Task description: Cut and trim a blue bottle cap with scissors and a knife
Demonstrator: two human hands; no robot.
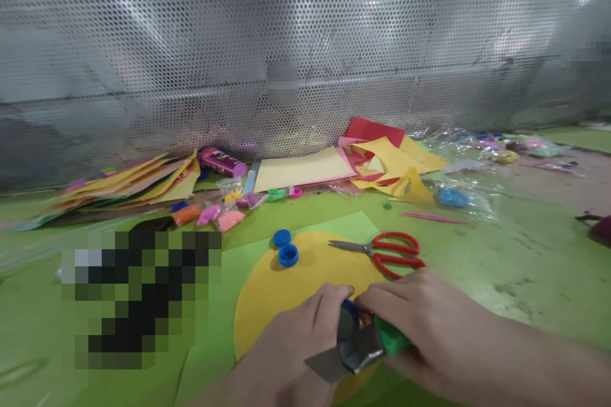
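My left hand (301, 337) is closed around a round blue cap (349, 319), whose greyish inner face shows between the two hands. In my right hand (426, 318) is a utility knife (389, 337) with a green handle and a metal head. Its blade (329, 364) points left, in front of my left hand. Both hands are over a yellow paper circle (258, 299), lying on a light green sheet (237, 270). Two more blue caps (287, 255) rest near the circle's top edge. Red-handled scissors (377, 249) lie just beyond my right hand, blades leftward.
A perforated metal panel (305, 44) stands behind the green table (525, 267). Along it lie coloured paper sheets (162, 181), a purple tube (222, 162), bagged clay pieces (229, 219), paper scraps (396, 162) and plastic bags (477, 197). A pink stick (432, 218) lies farther right. Dark objects at left are pixelated.
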